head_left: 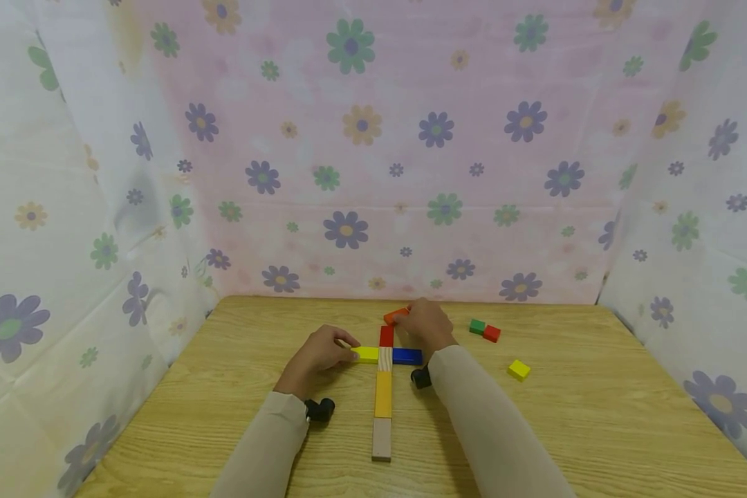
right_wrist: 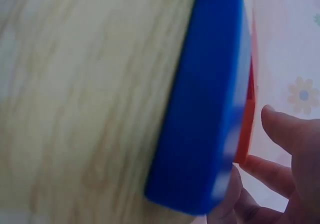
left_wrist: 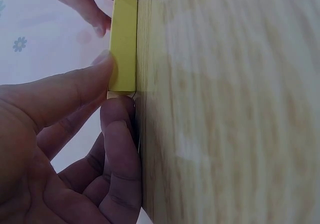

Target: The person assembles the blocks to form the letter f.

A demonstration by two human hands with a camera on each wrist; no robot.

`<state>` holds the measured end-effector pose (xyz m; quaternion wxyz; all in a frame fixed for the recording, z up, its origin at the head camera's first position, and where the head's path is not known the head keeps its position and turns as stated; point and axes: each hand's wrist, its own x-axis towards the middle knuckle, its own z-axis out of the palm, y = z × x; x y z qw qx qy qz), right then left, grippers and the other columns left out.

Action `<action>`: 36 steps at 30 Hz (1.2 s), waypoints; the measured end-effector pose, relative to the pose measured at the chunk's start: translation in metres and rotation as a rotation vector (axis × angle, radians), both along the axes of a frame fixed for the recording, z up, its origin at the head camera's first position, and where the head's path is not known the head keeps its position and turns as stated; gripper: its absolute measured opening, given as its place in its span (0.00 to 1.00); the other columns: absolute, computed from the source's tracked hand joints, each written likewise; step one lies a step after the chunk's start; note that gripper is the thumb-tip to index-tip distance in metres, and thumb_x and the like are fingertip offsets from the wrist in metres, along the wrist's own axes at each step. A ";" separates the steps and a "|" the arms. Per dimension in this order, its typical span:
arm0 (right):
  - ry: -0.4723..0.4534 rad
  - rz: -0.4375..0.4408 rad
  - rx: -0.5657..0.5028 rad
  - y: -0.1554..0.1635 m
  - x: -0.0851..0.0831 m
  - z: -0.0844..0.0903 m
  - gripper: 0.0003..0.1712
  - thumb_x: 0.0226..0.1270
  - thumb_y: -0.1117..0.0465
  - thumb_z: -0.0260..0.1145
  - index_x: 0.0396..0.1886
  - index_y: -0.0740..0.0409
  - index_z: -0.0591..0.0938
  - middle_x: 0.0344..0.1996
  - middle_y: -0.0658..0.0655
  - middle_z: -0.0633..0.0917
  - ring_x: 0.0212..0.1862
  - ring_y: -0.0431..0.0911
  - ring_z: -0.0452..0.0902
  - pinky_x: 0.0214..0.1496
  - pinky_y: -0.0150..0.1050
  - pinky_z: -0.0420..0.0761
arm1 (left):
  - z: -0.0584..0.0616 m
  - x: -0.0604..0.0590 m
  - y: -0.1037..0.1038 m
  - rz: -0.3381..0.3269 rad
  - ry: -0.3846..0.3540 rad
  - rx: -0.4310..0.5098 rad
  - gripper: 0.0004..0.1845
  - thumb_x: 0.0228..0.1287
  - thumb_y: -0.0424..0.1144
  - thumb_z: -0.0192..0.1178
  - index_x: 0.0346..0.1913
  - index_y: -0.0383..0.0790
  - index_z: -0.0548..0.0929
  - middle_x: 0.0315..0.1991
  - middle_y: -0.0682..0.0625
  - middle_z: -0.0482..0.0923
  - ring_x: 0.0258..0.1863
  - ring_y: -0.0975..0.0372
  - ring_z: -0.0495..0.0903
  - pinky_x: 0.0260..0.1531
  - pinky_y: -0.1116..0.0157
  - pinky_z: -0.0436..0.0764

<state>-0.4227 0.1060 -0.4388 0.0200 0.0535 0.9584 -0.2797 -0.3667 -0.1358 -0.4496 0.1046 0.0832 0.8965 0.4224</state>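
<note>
On the bench (head_left: pixel 224 415): a cross of flat coloured blocks lay flat.
Left hand (head_left: pixel 321 351): fingertips pinched the yellow block (head_left: pixel 366 355), the cross's left arm.
Right hand (head_left: pixel 427 325): gripped an orange block (head_left: pixel 395 316) beyond the red block (head_left: pixel 386 336).
Blue block (head_left: pixel 407 356): formed the right arm.
</note>
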 end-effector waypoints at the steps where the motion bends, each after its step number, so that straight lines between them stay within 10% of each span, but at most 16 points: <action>1: 0.000 -0.001 -0.001 0.000 0.000 -0.001 0.22 0.66 0.38 0.71 0.26 0.51 0.86 0.21 0.51 0.77 0.26 0.49 0.72 0.27 0.40 0.64 | 0.000 0.000 0.000 0.001 -0.001 0.000 0.10 0.64 0.39 0.73 0.48 0.46 0.92 0.41 0.49 0.87 0.34 0.60 0.84 0.37 0.63 0.84; 36: 0.021 0.052 -0.127 0.011 0.007 -0.005 0.18 0.65 0.44 0.74 0.30 0.54 0.88 0.26 0.53 0.83 0.26 0.51 0.72 0.28 0.41 0.68 | 0.001 0.002 0.001 -0.003 0.019 -0.019 0.10 0.65 0.39 0.72 0.48 0.46 0.92 0.43 0.48 0.87 0.37 0.60 0.84 0.39 0.63 0.84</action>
